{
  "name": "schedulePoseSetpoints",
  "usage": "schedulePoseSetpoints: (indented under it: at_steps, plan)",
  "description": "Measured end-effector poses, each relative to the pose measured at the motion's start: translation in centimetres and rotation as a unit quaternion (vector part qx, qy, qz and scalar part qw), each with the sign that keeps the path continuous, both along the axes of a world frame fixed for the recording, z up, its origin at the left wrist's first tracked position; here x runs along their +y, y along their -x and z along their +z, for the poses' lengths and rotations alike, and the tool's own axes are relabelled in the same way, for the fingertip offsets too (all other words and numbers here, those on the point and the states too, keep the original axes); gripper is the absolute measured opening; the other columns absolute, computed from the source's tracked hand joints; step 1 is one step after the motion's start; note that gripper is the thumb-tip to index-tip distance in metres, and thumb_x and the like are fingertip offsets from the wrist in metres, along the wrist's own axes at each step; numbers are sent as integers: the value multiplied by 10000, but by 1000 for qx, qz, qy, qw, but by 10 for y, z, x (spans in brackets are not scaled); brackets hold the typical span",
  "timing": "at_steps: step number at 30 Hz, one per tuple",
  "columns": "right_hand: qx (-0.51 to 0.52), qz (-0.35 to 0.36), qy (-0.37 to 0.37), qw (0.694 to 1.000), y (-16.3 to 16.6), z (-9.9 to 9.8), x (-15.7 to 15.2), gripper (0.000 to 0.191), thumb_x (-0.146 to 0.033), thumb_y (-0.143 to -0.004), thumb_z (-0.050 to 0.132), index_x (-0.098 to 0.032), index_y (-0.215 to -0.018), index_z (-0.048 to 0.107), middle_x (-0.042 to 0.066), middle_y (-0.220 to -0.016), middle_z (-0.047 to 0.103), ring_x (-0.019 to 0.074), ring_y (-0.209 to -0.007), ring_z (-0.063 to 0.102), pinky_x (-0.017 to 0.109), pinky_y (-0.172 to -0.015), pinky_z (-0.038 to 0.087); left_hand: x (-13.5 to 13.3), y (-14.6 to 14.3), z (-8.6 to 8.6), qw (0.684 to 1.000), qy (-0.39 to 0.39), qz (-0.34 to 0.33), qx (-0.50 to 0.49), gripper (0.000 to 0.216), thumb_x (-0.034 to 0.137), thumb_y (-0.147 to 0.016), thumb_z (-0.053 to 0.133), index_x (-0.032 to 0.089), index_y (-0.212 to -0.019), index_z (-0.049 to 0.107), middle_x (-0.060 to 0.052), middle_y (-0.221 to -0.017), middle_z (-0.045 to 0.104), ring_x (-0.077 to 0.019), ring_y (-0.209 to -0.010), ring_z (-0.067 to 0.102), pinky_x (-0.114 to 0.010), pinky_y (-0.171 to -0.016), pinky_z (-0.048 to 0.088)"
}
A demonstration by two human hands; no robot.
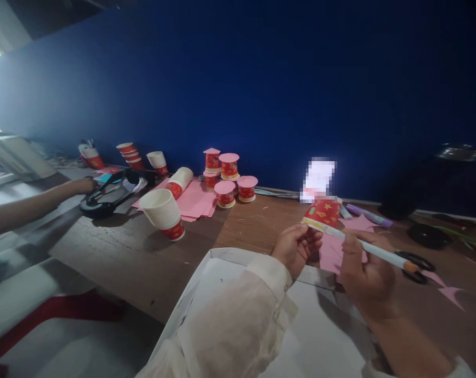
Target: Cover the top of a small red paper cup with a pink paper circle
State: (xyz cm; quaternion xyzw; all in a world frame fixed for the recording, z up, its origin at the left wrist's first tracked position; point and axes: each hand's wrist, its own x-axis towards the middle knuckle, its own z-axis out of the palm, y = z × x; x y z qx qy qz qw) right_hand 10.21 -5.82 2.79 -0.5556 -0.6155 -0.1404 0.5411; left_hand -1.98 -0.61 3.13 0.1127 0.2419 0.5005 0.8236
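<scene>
A red paper cup point(323, 211) with gold patterns is held upside down, its rim pinched by my left hand point(299, 247). My right hand point(368, 270) grips a white marker point(380, 252) with an orange end. The marker's tip touches or nearly touches the cup's yellow-stained rim; I cannot tell which. Below my hands lies a white shallow box lid point(309, 320). Pink paper point(330, 254) and a purple marker point(370, 215) lie just behind the right hand. Black-handled scissors point(419, 262) rest to its right, partly hidden.
Several red cups with pink paper discs point(229, 167) are stacked near the blue partition point(261, 79). A stack of nested cups point(161, 215) and pink sheets point(198, 202) stand left. Another person's arm point(37, 202) reaches a black headset-like frame point(100, 207). A blurred-out bright screen point(319, 178) leans behind.
</scene>
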Motion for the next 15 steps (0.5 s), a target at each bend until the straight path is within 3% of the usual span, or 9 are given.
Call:
schedulePoseSetpoints:
  at_steps: [7,12,15]
  plan:
    - [-11,10,8,1000,3,6,-2,185,-303,-979,531,-201,-976,686,97,-938,734,240,-905,690,383,-836,517,1,0,0,999,-34,5,28,142,159,-925,620,115,-793,643,-59,-732,681,-103,-653,660,-183,-643,524]
    - [57,7,-8,998,3,5,0,248,-325,-985,533,-187,-1118,690,100,-969,759,181,-704,681,344,-735,531,15,9,5,991,-53,95,76,164,124,-956,571,137,-795,599,-45,-771,694,-95,-702,681,-186,-699,529]
    - [32,10,80,996,-4,-6,7,273,-341,-981,538,-222,-1181,681,90,-1116,760,217,-918,723,351,-841,525,22,12,5,979,-41,124,158,208,87,-964,527,137,-769,581,-42,-746,690,-84,-694,683,-173,-708,531]
